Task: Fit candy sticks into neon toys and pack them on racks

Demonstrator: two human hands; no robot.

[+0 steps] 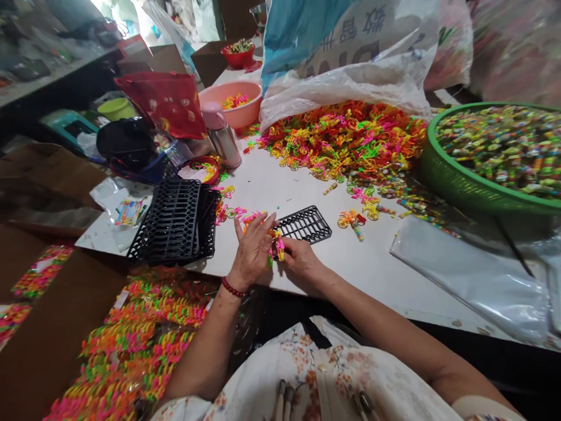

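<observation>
My left hand (253, 250) and my right hand (298, 257) meet near the front edge of the white table (307, 263). Both pinch a small cluster of neon plastic pieces (277, 244), pink, yellow and green. My left wrist wears a red bead bracelet (231, 288). Just beyond my right hand lies a black plastic grid tray (305, 224). A few loose neon pieces (353, 220) lie to its right.
A stack of black grid trays (175, 221) sits left. A big heap of neon pieces (346, 137) spills from a plastic sack (346, 58). A green basin (491, 158) of coloured pieces stands right, a pink bowl (234, 102) and bottle (221, 134) behind. Boxes of sorted pieces (140, 345) lie lower left.
</observation>
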